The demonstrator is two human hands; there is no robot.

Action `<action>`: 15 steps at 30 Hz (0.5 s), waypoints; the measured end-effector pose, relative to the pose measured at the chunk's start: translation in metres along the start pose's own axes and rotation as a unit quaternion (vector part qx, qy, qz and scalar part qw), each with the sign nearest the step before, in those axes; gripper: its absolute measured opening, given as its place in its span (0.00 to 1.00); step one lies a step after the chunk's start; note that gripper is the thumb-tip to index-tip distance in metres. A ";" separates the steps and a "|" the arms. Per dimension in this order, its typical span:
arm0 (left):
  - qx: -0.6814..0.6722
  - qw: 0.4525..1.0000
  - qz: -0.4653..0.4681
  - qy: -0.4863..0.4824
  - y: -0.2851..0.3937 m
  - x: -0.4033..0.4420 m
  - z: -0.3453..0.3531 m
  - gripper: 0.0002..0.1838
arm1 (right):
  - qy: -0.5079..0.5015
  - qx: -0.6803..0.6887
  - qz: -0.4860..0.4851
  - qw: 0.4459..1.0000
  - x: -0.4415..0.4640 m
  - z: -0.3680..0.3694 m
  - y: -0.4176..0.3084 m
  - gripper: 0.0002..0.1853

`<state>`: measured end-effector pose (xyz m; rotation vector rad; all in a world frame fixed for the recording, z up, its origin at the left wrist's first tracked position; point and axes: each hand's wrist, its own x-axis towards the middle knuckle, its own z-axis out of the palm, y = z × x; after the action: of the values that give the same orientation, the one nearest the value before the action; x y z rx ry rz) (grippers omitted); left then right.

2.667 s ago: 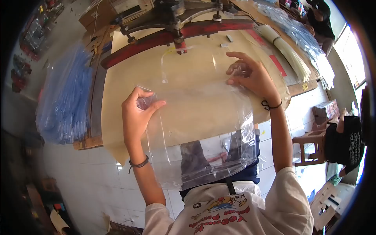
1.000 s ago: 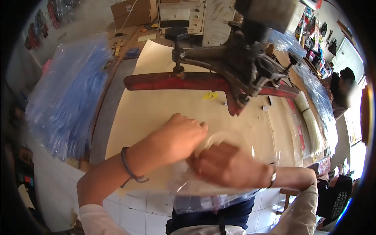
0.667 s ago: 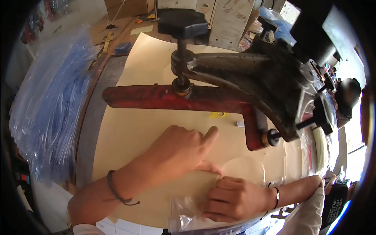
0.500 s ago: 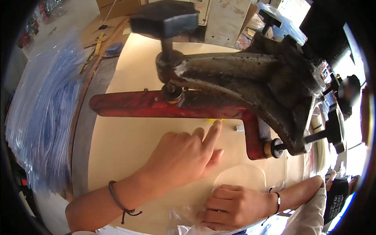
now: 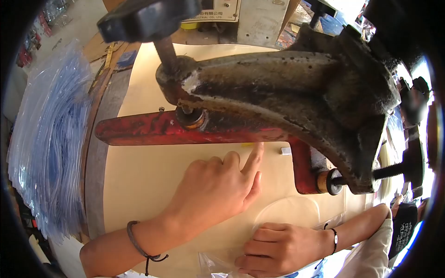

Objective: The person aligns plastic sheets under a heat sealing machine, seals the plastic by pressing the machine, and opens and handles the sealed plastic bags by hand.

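My left hand [image 5: 215, 187] reaches over the tan work surface [image 5: 139, 185] with its index finger stretched out. That fingertip is at the lower edge of a red metal bar [image 5: 153, 129], beside a small yellow mark [image 5: 247, 144]; whether it touches the bar I cannot tell. The other fingers are loosely bent, and I see nothing held in them. Lower right, my right hand [image 5: 273, 248] rests palm down on clear plastic sheet [image 5: 213, 265], its fingers side by side and slightly bent. A curved clear outline [image 5: 289, 200] shows just above this hand.
A heavy cast machine arm [image 5: 259, 76] with a black knob [image 5: 148, 21] overhangs the red bar. A small pale block [image 5: 285, 151] lies near the bar's bend. Stacked bluish clear plastic sheets [image 5: 46, 143] stand at left. A machine box [image 5: 218, 11] is at the back.
The view has shifted slightly, so the machine arm and knob appear farther left and larger. Both hands keep nearly the same pose and place.
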<state>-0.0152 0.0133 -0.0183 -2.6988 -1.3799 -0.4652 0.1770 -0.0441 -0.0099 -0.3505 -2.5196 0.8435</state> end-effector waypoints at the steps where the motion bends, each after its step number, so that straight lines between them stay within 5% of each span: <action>1: 0.003 1.000 0.001 0.002 0.000 0.000 0.000 0.17 | 0.002 0.001 0.001 1.000 0.000 0.000 0.000 0.09; 15: 0.049 0.997 0.051 -0.003 -0.001 -0.001 -0.002 0.29 | -0.020 -0.013 0.005 1.000 0.002 -0.002 -0.002 0.10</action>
<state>-0.0170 0.0128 -0.0167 -2.6772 -1.2249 -0.3708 0.1764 -0.0437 -0.0065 -0.3595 -2.5694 0.8301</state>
